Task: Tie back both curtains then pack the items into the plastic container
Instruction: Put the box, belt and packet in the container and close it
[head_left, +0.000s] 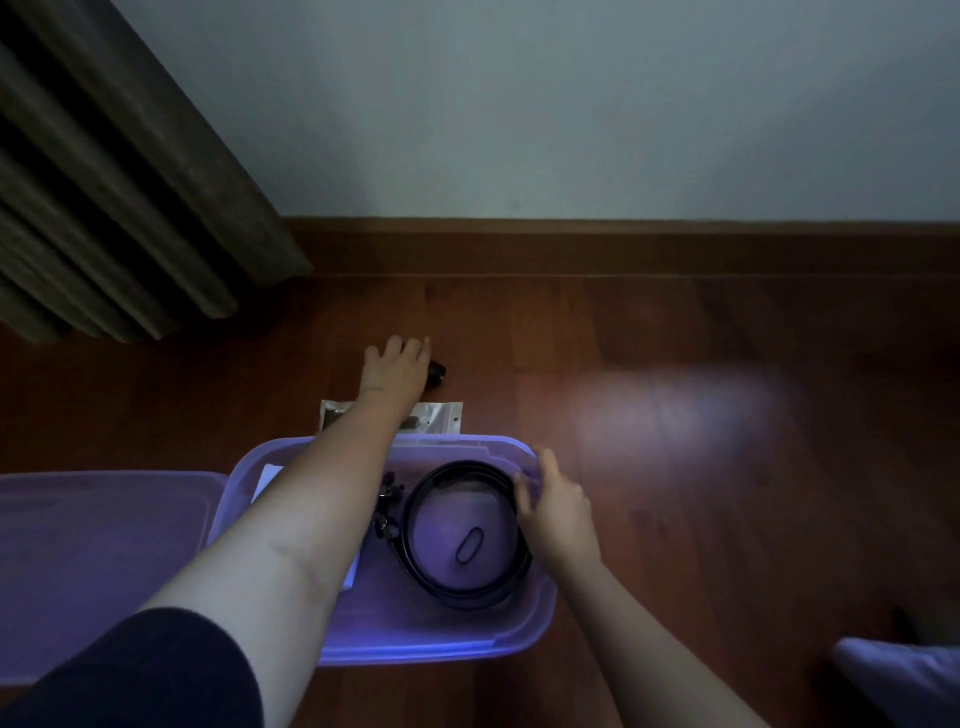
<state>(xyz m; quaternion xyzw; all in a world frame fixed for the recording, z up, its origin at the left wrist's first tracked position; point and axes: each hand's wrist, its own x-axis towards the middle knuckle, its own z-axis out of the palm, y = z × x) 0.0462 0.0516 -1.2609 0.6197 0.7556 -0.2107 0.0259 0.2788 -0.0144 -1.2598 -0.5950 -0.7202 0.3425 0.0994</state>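
Dark sleeve (156, 670), lower left: covers the left upper arm; the bare forearm reaches forward across the container.

Plastic container (441, 631), translucent purple, on the wooden floor (727, 467), long axis running near to far. Holds a coiled black cable (415, 519) lying flat against its right side, a small oval ring (470, 544) inside the coil, black clips (388, 506) beside it, and white paper (270, 478) partly hidden under the forearm.

Lid (93, 561): flat on the floor, touching the container's left side.

Right hand (558, 512): fingers bent loosely at the container's right rim, at the coil's edge; a firm hold cannot be told.

Clear packet (441, 415): flat on the floor just beyond the far rim, long axis left to right, crossed by the forearm.

Left hand (397, 366): palm down, fingers spread over a small black object (438, 371) that shows at its right edge; grasp cannot be told.

Curtain (114, 182): dark folds, far left, by the wall (571, 104).
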